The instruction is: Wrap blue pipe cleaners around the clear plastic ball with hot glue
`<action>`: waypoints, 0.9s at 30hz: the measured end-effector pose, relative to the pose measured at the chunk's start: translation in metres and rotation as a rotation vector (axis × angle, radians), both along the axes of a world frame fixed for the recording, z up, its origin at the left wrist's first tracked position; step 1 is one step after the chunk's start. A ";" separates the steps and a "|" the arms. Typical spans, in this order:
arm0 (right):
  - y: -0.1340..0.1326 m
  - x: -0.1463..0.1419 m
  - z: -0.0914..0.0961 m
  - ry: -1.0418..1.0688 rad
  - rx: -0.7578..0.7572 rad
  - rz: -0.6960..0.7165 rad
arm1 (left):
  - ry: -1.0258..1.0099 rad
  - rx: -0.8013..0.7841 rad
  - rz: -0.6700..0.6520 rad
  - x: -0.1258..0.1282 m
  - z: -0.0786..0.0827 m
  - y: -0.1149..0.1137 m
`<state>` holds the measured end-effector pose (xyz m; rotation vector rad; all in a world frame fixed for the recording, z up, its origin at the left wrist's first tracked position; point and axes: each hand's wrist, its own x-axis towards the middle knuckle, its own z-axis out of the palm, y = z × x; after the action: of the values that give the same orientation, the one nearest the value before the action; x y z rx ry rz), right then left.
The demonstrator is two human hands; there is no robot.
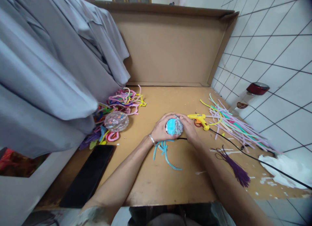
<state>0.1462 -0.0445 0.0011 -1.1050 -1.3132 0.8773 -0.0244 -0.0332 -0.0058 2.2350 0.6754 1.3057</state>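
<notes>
Both hands cup a small round ball [175, 126], its left side covered in bright blue fuzzy strips and its right side mottled grey. My left hand [162, 128] curls round the ball's left side, a pale band on its wrist. Against the right side presses my right hand [188, 128], its fingers partly hidden. Loose blue pipe cleaners [165, 151] lie on the table just below the ball. A yellow glue gun [200, 119] rests to the right of my right hand, its black cord running off to the right.
Left stand a clear faceted bowl [116, 121] and a heap of coloured pipe cleaners [124, 99]. A black phone-like slab [89, 175] lies nearer. At right are pastel pipe cleaners [234, 122], a purple tassel [235, 167], white tissue [285, 167] and a red-lidded clear container [246, 97]. Grey cloth [56, 67] hangs left.
</notes>
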 end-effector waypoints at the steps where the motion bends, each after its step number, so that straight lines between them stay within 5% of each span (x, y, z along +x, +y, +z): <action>1: -0.001 -0.001 0.001 -0.003 -0.002 0.002 | 0.000 0.003 -0.004 0.000 0.000 0.000; 27: -0.001 -0.002 0.003 -0.097 0.056 0.030 | -0.013 0.009 -0.027 0.000 -0.002 0.003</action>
<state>0.1444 -0.0457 0.0041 -1.0981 -1.4297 0.8127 -0.0244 -0.0305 -0.0077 2.2329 0.6338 1.3120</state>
